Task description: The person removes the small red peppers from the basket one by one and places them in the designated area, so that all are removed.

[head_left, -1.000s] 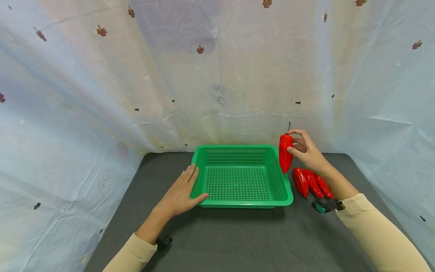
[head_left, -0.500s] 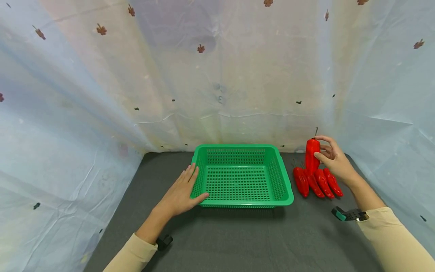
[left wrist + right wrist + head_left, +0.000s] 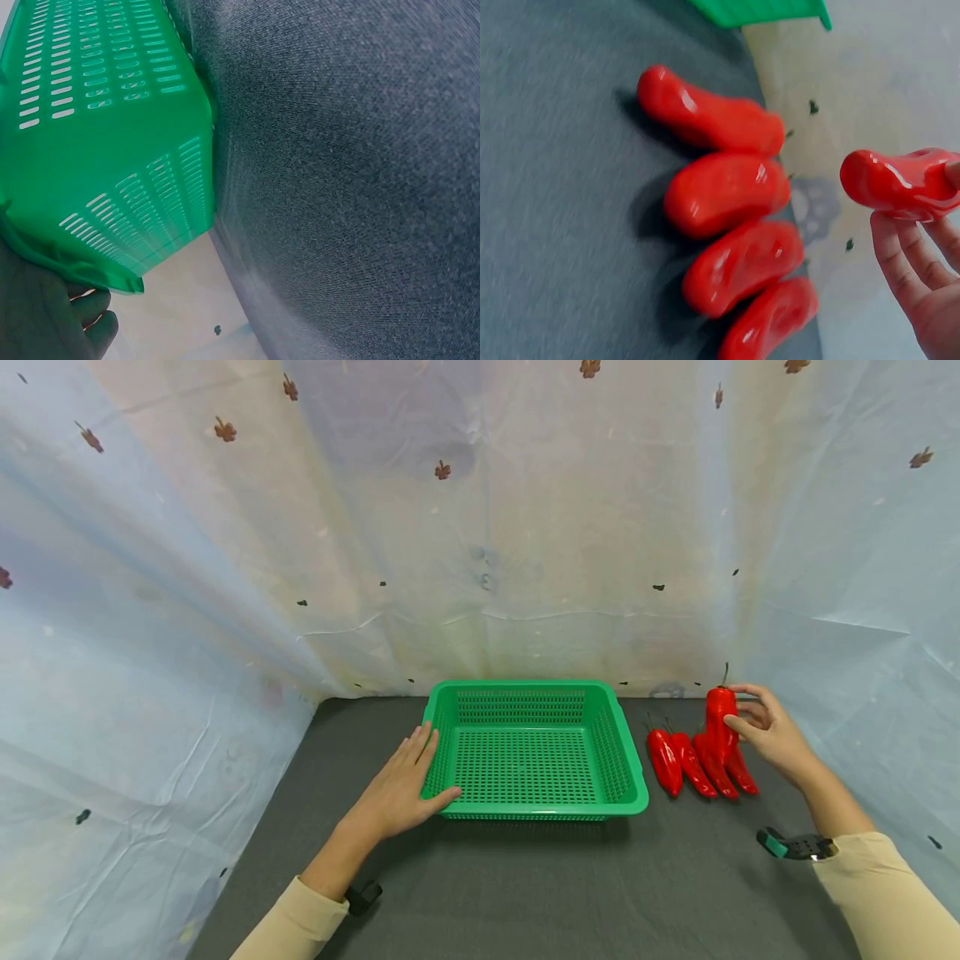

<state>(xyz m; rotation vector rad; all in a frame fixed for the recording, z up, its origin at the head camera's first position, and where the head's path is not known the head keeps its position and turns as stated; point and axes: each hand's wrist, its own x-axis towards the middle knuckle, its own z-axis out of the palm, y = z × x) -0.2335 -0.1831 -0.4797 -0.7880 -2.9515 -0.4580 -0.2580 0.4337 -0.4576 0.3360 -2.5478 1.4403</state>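
Note:
My right hand pinches a red chili pepper between thumb and fingers, stem pointing up. The right wrist view shows that held pepper raised off the table, with fingers under it. Below and left of it, several more red peppers lie side by side in a row on the dark table. My left hand rests with straight fingers on the left rim of a green plastic basket. In the left wrist view, the fingers show just past the basket's rim. Nothing lies inside the basket.
The dark grey table ends at a pale, patterned plastic sheet hanging behind it and along both sides. The row of peppers sits just right of the basket's right wall.
My right hand has carried the held pepper rightward and lower, from beside the basket's right rim to over the right end of the pepper row. The left hand and basket have stayed put.

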